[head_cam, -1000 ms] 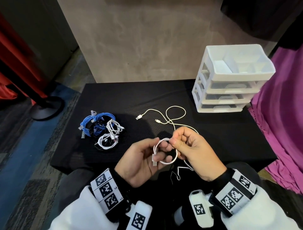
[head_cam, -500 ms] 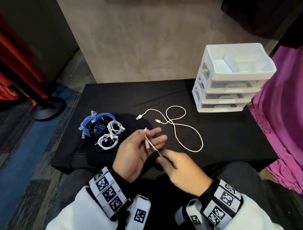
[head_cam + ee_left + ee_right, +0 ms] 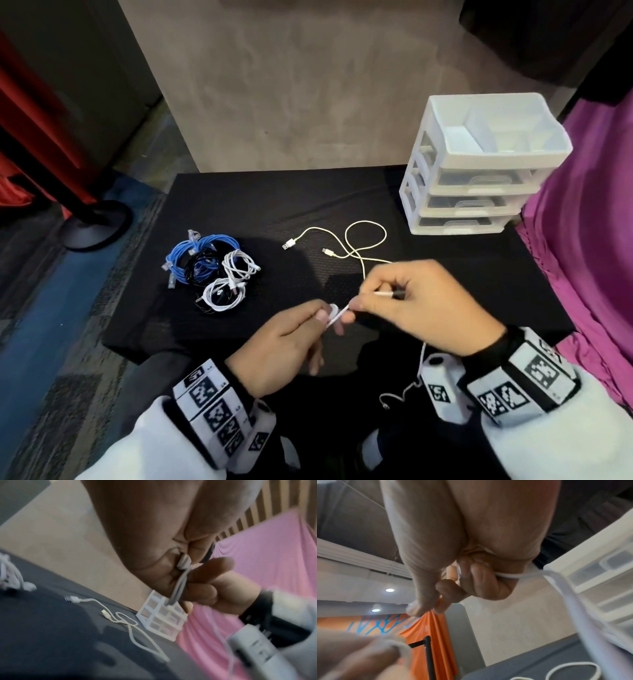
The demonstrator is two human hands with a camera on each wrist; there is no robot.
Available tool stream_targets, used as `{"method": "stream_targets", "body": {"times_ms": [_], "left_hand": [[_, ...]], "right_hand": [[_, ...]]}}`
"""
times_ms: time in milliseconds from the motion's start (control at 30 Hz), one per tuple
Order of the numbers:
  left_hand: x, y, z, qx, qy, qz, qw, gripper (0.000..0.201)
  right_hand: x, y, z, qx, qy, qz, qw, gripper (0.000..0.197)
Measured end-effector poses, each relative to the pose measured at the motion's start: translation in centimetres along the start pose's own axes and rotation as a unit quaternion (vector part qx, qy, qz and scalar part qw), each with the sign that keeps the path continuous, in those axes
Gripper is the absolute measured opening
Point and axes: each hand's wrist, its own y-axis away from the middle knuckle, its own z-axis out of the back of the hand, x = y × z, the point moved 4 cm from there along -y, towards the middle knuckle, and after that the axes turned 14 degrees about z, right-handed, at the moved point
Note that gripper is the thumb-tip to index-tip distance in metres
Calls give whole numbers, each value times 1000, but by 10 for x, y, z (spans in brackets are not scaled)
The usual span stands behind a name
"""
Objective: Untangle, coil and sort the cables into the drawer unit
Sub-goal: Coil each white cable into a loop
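1. A thin white cable (image 3: 337, 317) is held over the near edge of the black table (image 3: 281, 205). It is pinched by the curled thumb and fingers of the left hand (image 3: 287, 346).
2. The right hand (image 3: 421, 308) is closed around the same cable just to the right, and the loose tail hangs down from it toward the lap.
3. The step in hand is judged to be coiling. The finished turns should be kept pinched flat in the left hand while each new turn is laid on by the right.
4. The tail should be fed with light tension, so that no twist is wound in.
5. A cream cable (image 3: 356, 245) lies loose on the table beyond the hands, and a bundle of coiled cables (image 3: 212, 267) lies to the far left.
6. The drawer unit (image 3: 479, 168) stands at the far right, its drawers shut.
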Motion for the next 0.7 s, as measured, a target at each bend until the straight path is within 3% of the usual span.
{"method": "stream_targets", "body": {"times_ms": [67, 133, 200, 300, 367, 433, 500, 533, 600, 700], "left_hand": [[-9, 6, -6, 87, 74, -7, 993, 35], [-20, 9, -4, 111, 158, -32, 981, 29], [-31, 10, 2, 106, 263, -51, 958, 20], [-39, 6, 18, 64, 424, -63, 901, 19], [-40, 0, 30, 6, 452, -81, 888, 22], [-37, -4, 38, -84, 369, -89, 921, 25], [-33, -5, 41, -185, 161, -111, 963, 25], [-30, -6, 39, -209, 46, -127, 968, 24], [-19, -7, 35, -204, -122, -135, 962, 23], [-5, -5, 24, -130, -174, -95, 971, 31]], "right_hand": [[-11, -5, 7, -43, -40, -11, 998, 29], [-22, -5, 0, -60, -100, -17, 993, 30], [-29, -1, -20, -49, -156, -28, 986, 28], [-32, 12, -59, -21, -185, -59, 981, 28], [-28, 24, -84, 20, -181, -72, 981, 30], [-19, 35, -99, 72, -164, -76, 981, 34], [-5, 38, -99, 102, -147, -69, 982, 38], [3, 37, -93, 104, -127, -52, 985, 37], [17, 29, -73, 89, -81, -4, 993, 33], [22, 16, -33, 26, -81, 28, 996, 26]]}}
